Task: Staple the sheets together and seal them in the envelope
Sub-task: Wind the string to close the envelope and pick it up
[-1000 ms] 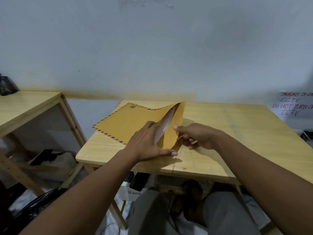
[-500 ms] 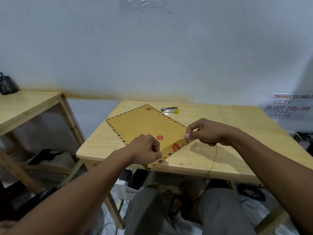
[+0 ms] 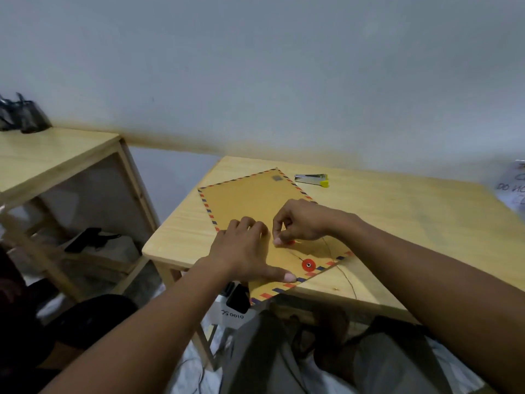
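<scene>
A brown envelope (image 3: 250, 200) with a red-and-blue striped border lies flat on the wooden table (image 3: 397, 223), its near corner over the front edge. Its flap is folded down, and a red closure disc (image 3: 308, 265) shows on the flap. My left hand (image 3: 244, 251) presses flat on the envelope, thumb stretched toward the disc. My right hand (image 3: 301, 223) pinches the thin closure string (image 3: 345, 275) at a second red disc, mostly hidden under its fingertips. The string trails off over the table edge. No sheets are visible. A small silver stapler (image 3: 312, 180) with a yellow end lies beyond the envelope.
A second wooden table (image 3: 51, 155) stands to the left with a dark object (image 3: 22, 118) on it. A handwritten paper notice (image 3: 511, 186) hangs on the wall at the right. Dark items and a white box lie on the floor under the tables, by my knees.
The flap went from open to folded down and the envelope now lies flat. My left hand has opened and pressed onto it. My right hand moved left with the string to the upper disc.
</scene>
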`<action>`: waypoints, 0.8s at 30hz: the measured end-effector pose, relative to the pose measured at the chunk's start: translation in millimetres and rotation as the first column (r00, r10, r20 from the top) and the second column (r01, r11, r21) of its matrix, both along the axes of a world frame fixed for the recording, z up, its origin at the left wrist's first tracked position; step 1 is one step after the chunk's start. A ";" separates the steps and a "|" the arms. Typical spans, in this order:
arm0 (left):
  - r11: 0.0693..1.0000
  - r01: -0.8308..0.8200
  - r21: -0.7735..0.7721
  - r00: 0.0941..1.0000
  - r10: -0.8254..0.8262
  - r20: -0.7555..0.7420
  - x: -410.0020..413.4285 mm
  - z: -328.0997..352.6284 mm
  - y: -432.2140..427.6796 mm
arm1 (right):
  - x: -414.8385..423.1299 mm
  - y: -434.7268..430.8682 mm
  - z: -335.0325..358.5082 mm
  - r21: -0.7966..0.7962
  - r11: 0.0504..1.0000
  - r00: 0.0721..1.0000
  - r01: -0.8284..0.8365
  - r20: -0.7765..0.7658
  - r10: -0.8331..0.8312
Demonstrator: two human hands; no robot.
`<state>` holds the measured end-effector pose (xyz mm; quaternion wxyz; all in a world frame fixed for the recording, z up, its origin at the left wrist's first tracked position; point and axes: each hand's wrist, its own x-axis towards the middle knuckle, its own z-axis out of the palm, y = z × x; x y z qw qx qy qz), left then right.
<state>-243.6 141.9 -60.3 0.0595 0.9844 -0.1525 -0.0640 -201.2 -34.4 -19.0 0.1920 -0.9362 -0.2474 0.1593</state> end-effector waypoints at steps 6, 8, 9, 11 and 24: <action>1.000 0.018 -0.017 0.999 -0.019 -0.032 9.3 3.2 3.6 | 22.9 -5.8 -19.7 0.127 0.990 0.997 0.064 -0.044 -0.059; 1.000 0.020 -0.015 0.999 -0.021 -0.042 10.3 5.0 2.0 | 26.5 -6.7 -19.5 0.122 0.991 0.997 0.060 -0.056 -0.053; 1.000 0.019 -0.011 0.999 -0.019 -0.047 10.6 5.9 0.9 | 27.9 -6.5 -18.4 0.114 0.992 0.996 0.060 -0.071 -0.052; 1.000 0.012 -0.001 0.998 -0.012 -0.055 10.8 7.4 -1.0 | 30.0 -5.8 -15.9 0.102 0.992 0.993 0.068 -0.104 -0.057; 1.000 -0.006 0.007 0.996 0.007 -0.087 12.1 9.0 -4.3 | 35.1 -10.6 -12.0 0.066 0.978 0.970 0.196 -0.156 -0.184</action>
